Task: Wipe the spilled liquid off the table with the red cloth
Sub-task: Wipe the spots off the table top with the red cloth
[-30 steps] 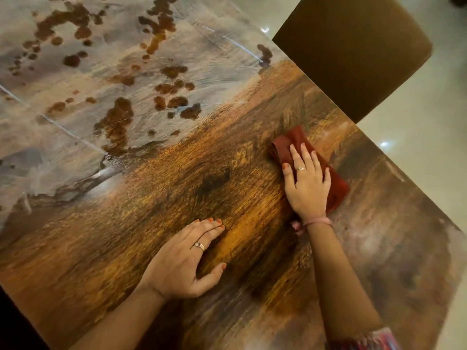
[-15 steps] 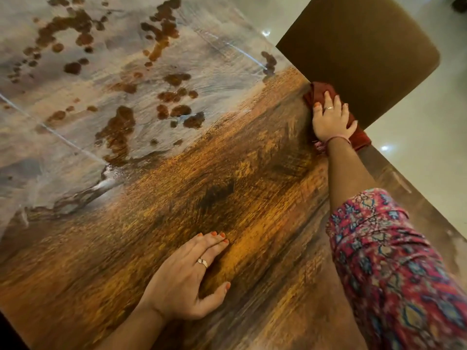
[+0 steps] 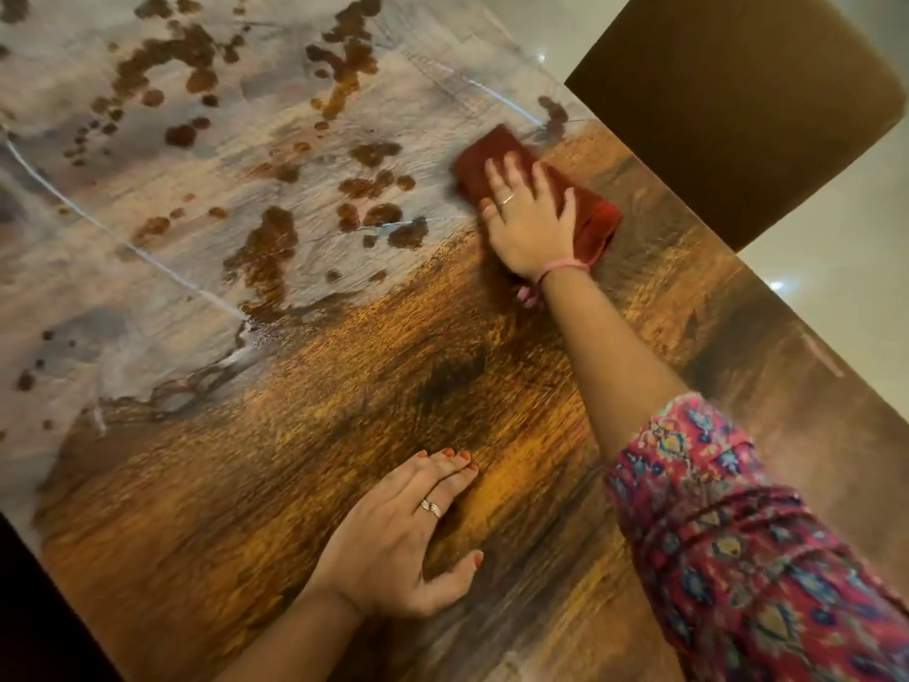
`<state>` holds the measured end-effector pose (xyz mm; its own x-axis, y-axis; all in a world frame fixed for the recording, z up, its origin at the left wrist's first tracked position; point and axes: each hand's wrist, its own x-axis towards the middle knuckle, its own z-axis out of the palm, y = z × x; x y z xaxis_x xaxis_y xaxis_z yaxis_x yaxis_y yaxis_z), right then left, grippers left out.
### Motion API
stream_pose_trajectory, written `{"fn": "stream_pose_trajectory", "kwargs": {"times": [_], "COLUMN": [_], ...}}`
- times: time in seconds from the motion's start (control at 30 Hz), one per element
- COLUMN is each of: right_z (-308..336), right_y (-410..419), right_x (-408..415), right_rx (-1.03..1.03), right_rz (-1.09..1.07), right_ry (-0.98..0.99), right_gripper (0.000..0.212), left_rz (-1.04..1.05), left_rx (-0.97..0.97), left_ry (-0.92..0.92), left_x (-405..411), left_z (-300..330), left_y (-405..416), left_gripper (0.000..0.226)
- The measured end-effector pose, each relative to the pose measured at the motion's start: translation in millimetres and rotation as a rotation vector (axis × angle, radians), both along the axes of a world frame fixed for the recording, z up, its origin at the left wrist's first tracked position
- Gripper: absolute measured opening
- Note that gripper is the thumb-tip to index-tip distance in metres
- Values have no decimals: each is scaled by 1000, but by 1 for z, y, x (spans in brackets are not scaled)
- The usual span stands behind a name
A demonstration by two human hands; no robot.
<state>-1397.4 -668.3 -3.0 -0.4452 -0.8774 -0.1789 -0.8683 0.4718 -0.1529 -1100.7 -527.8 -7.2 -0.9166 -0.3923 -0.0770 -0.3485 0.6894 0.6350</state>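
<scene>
A folded red cloth (image 3: 597, 221) lies flat on the wooden table (image 3: 344, 411) near its far right edge. My right hand (image 3: 529, 224) presses down on the cloth with fingers spread. Brown liquid (image 3: 268, 248) sits in many blots and drops on the pale, glossy far left part of the table, just left of the cloth. A small dark blot (image 3: 553, 113) lies beyond the cloth by the table edge. My left hand (image 3: 398, 539) rests flat on the table near me, fingers together, holding nothing.
A brown upholstered chair back (image 3: 738, 100) stands against the table's far right edge, close to the cloth. Pale tiled floor (image 3: 846, 248) shows beyond the edge. The table's near left corner drops into dark shadow.
My right hand slid the cloth from the mid right of the table up to the edge by the chair, then left toward the spilled blots. My left hand stayed flat in place.
</scene>
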Motion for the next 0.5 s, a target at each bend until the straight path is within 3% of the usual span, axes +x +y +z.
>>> {"fn": "stream_pose_trajectory", "kwargs": {"times": [0.17, 0.27, 0.37, 0.5], "right_z": [-10, -7, -8, -1], "right_y": [71, 74, 44, 15], "right_x": [118, 110, 62, -34], "right_rx": [-41, -13, -23, -36], "right_rz": [683, 812, 590, -136], "right_ry": [-22, -72, -21, -55], "right_gripper": [51, 49, 49, 49], "left_rz": [-15, -2, 8, 42], "left_rx": [-3, -1, 16, 44], "left_ry": [-32, -26, 11, 73], "left_x": [-1, -1, 0, 4], "left_z": [6, 8, 5, -2], "left_y": [-1, -1, -1, 2], "left_gripper": [67, 67, 66, 61]}}
